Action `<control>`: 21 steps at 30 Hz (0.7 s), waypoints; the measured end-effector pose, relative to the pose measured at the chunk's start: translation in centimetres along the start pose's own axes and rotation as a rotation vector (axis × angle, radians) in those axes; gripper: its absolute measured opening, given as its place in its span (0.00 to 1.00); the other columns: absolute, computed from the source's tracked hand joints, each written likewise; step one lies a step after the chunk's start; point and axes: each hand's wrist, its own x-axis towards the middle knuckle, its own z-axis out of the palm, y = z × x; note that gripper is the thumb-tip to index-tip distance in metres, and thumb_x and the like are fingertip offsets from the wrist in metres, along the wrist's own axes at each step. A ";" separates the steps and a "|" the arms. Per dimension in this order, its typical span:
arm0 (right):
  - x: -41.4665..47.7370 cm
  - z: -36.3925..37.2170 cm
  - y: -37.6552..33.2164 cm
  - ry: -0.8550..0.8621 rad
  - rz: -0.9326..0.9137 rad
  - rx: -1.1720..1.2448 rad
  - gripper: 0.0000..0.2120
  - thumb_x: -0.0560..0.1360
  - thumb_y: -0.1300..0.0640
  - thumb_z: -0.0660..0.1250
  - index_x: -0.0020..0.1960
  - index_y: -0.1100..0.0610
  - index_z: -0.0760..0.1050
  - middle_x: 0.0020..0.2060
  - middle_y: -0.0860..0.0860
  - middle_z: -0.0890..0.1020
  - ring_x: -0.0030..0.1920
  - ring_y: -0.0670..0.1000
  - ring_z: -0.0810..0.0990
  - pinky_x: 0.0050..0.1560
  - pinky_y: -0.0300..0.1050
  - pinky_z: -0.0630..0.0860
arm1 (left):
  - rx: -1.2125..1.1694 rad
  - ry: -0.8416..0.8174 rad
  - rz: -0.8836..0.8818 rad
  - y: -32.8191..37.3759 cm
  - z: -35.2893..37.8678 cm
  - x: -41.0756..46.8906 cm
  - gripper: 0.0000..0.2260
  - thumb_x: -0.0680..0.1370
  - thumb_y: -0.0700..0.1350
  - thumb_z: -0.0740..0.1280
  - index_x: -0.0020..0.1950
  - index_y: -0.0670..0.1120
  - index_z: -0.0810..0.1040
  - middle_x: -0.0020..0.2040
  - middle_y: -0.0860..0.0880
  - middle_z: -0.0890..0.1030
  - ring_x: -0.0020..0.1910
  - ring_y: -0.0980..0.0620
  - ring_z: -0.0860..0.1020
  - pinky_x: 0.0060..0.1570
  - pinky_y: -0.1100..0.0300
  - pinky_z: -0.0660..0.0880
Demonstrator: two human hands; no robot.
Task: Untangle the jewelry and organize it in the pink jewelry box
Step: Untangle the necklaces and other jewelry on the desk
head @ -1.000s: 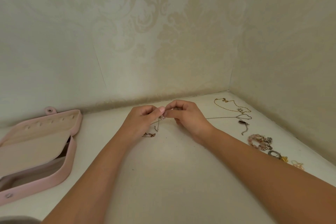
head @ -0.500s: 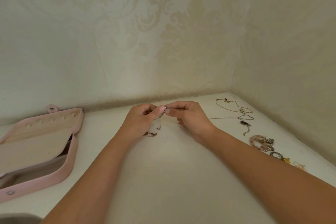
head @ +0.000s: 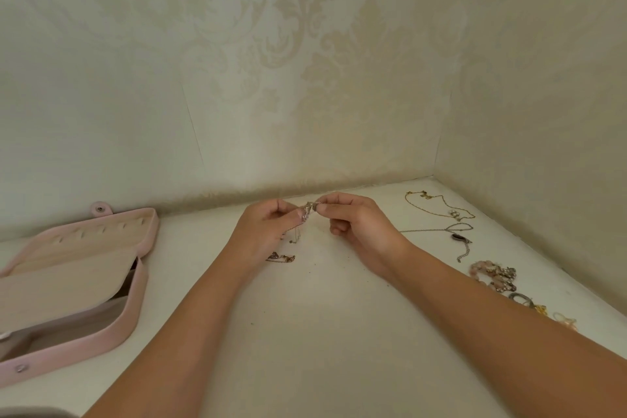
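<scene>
Where the pink jewelry box point(head: 68, 355) is lying: on the near left of the white table point(head: 322, 332), its lid open and its beige lining showing.
Ring cluster point(head: 522, 299): lying far to the box's right, level with it, beside a small gold piece point(head: 541, 309).
Beaded bracelet point(head: 492, 275): sitting just beyond those rings, also well right of the box.
Small loose piece point(head: 281, 258): resting right of the box, under the left wrist.
Left hand point(head: 264, 231): pinching the tangled chain point(head: 309, 208) with its fingertips, right of and beyond the box.
Right hand point(head: 359, 224): pinching the same knot from the opposite side, its other fingers curling under.
Tangled chain: hanging above the table between both hands, outside the box.
Gold necklace point(head: 437, 210): lying farthest from the box, by the wall corner.
Dark-pendant chain point(head: 458, 237): trailing just nearer than it.
</scene>
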 end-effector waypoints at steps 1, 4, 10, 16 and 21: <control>0.0 0.0 0.0 -0.036 0.011 0.006 0.05 0.74 0.64 0.66 0.41 0.58 0.79 0.30 0.48 0.70 0.31 0.47 0.60 0.36 0.39 0.61 | 0.070 0.019 0.007 0.0 0.1 0.0 0.05 0.76 0.44 0.69 0.41 0.44 0.79 0.28 0.58 0.76 0.28 0.61 0.71 0.31 0.71 0.67; -0.1 0.1 -0.2 -0.124 0.057 0.077 0.08 0.75 0.62 0.63 0.37 0.58 0.76 0.30 0.49 0.63 0.31 0.47 0.59 0.36 0.40 0.61 | 0.168 0.083 0.031 -0.3 0.3 0.1 0.05 0.75 0.43 0.70 0.43 0.42 0.78 0.32 0.51 0.80 0.28 0.62 0.72 0.30 0.71 0.66; 0.1 0.4 0.1 0.002 0.018 -0.027 0.19 0.74 0.67 0.64 0.27 0.54 0.69 0.26 0.48 0.63 0.27 0.47 0.60 0.30 0.39 0.59 | -0.144 0.130 -0.018 -0.2 -0.1 0.2 0.02 0.75 0.37 0.68 0.45 0.38 0.79 0.36 0.46 0.81 0.34 0.53 0.77 0.40 0.60 0.73; 0.3 0.6 0.8 0.218 -0.069 -0.281 0.15 0.74 0.54 0.64 0.33 0.57 0.64 0.30 0.54 0.65 0.32 0.51 0.63 0.36 0.46 0.60 | -0.028 -0.006 -0.050 -0.5 0.1 0.1 0.04 0.75 0.39 0.69 0.45 0.39 0.78 0.27 0.55 0.76 0.27 0.58 0.71 0.29 0.68 0.68; 0.1 0.8 0.8 0.118 -0.137 -0.365 0.22 0.79 0.51 0.60 0.30 0.60 0.63 0.25 0.50 0.63 0.29 0.50 0.61 0.33 0.43 0.59 | -0.046 -0.074 -0.050 0.0 0.1 -0.3 0.08 0.75 0.35 0.67 0.52 0.44 0.79 0.41 0.50 0.81 0.29 0.57 0.70 0.33 0.67 0.69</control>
